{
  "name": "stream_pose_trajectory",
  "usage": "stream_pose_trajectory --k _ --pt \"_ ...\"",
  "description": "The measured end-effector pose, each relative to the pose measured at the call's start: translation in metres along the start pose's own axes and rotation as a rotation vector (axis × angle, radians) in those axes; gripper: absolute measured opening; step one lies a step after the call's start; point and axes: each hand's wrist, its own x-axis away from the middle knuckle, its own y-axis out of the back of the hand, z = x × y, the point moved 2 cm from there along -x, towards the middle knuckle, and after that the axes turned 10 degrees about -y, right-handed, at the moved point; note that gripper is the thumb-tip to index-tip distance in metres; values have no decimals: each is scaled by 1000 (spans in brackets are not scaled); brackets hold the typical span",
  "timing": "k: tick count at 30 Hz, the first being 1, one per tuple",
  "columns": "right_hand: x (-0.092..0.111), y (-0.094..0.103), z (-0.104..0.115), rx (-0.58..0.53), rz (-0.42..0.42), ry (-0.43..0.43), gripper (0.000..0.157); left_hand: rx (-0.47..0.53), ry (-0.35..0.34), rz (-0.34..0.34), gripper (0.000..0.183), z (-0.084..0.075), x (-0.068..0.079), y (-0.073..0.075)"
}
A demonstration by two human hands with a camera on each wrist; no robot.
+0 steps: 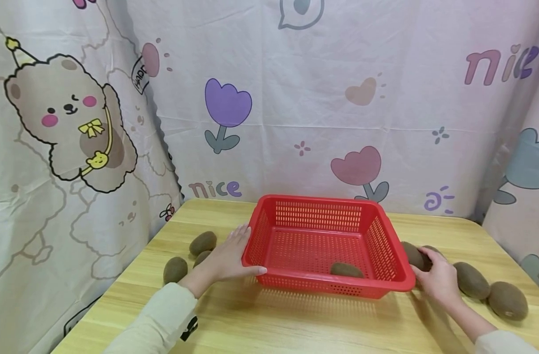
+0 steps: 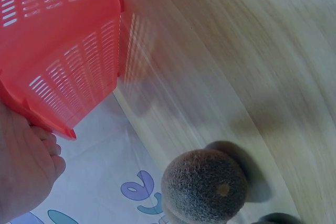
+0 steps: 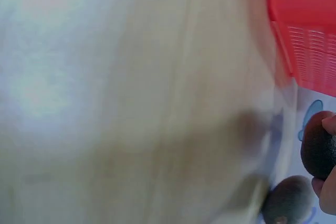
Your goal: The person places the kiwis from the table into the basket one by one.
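Head: kiwi [image 1: 411, 255] in right fingers [image 1: 435, 257] beside basket [image 1: 314, 251]

Plastic basket [image 1: 315, 248]: uniform bright red, walls patterned with rows of slots. Kiwifruit [image 1: 508, 301]: dull brown; one shows a tan spot at its end. Tabletop [image 1: 252, 327]: pale yellow, streaked wood grain. Sleeve [image 1: 156, 314]: cream. Back cloth [image 1: 296, 88]: off-white, printed with a purple tulip [image 1: 227, 103], a pink tulip [image 1: 358, 166], and lettering [image 1: 508, 69] running pink to purple. Side cloth [image 1: 44, 216]: cream; its printed bear [image 1: 66, 132] is beige, dark-outlined, pink-cheeked, with a yellow bow [image 1: 91, 128].
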Motion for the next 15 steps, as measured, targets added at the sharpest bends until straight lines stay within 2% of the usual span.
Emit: stream_pose_trajectory --k 5,9,15 --pt "-8 16 9 -10 2 -4 50 6 6 3 111 -2 1 2" --pt "-17 28 18 -21 -27 18 50 8 5 4 110 -3 1 3" --pt "-28 35 36 -28 -64 49 49 15 3 0 110 -2 2 2"
